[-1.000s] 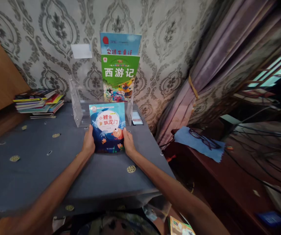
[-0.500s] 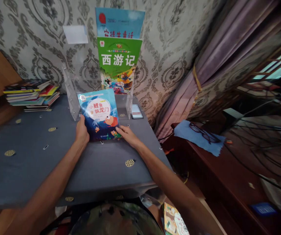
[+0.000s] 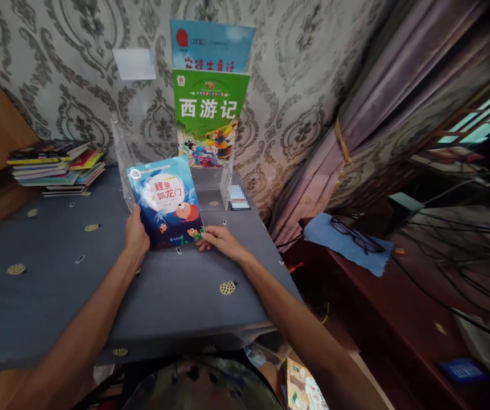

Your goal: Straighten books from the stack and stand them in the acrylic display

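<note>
A blue picture book [image 3: 166, 205] with a white moon and an orange fish on its cover is held tilted above the table. My left hand [image 3: 137, 232] grips its lower left edge, and my right hand [image 3: 219, 240] pinches its lower right corner. Just behind stands a clear acrylic rack [image 3: 215, 199], partly hidden by the book. Upright in the rack is a green book [image 3: 211, 119], with a taller light blue book [image 3: 213, 42] behind it. A blank white card [image 3: 134, 64] tops the rack's left side.
A stack of books [image 3: 57, 165] lies at the table's back left. Beside the rack is a phone-like object [image 3: 239, 198]. On the dark red desk [image 3: 382, 313] to the right are glasses [image 3: 358, 234] on a blue cloth [image 3: 326, 228], and tangled cables. More books [image 3: 302, 387] are below the table edge.
The blue picture book has shifted slightly left and tilted more, together with my left hand. My right hand still holds its corner, with its fingers more curled. The view has moved slightly.
</note>
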A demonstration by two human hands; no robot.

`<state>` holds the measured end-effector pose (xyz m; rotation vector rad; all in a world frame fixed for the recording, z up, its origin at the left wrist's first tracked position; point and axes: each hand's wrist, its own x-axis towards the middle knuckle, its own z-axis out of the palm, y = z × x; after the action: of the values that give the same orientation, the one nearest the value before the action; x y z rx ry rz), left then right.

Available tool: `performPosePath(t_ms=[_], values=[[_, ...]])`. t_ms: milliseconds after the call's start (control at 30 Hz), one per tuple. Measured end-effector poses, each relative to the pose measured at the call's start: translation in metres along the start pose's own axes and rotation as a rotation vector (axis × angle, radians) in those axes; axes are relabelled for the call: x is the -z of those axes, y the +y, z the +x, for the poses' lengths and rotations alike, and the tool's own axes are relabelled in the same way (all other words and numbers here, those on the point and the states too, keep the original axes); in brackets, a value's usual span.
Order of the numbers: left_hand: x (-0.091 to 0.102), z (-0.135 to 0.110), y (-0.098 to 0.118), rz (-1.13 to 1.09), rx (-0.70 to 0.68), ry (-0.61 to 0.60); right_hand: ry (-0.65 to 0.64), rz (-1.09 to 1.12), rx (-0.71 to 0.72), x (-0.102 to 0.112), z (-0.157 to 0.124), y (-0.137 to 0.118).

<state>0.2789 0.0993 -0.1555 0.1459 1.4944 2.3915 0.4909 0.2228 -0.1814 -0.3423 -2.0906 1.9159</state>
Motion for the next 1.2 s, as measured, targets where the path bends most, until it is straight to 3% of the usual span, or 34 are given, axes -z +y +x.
performPosePath(t_ms=[167,300,467,600,833,967,1200], values=[[0.000,-0.004,0.003,-0.028,0.036,0.001,0.014,-0.044,0.076,-0.002,-0.003,-0.008],[0.000,-0.008,0.000,-0.010,0.081,-0.027,0.096,-0.051,0.112,-0.006,-0.005,-0.011],[-0.001,-0.017,-0.001,0.066,0.126,-0.117,0.220,-0.066,0.128,-0.006,-0.003,-0.011],[-0.003,-0.026,0.004,0.075,0.141,-0.184,0.248,-0.102,0.141,-0.001,-0.004,-0.014],[-0.001,-0.044,0.011,0.099,0.038,-0.398,0.201,0.049,0.162,-0.002,-0.008,-0.015],[0.006,-0.048,0.020,0.258,0.039,-0.479,0.205,0.046,0.184,-0.003,-0.009,-0.014],[0.028,-0.039,0.027,0.497,-0.108,-0.622,0.209,0.006,0.229,-0.007,-0.010,-0.015]])
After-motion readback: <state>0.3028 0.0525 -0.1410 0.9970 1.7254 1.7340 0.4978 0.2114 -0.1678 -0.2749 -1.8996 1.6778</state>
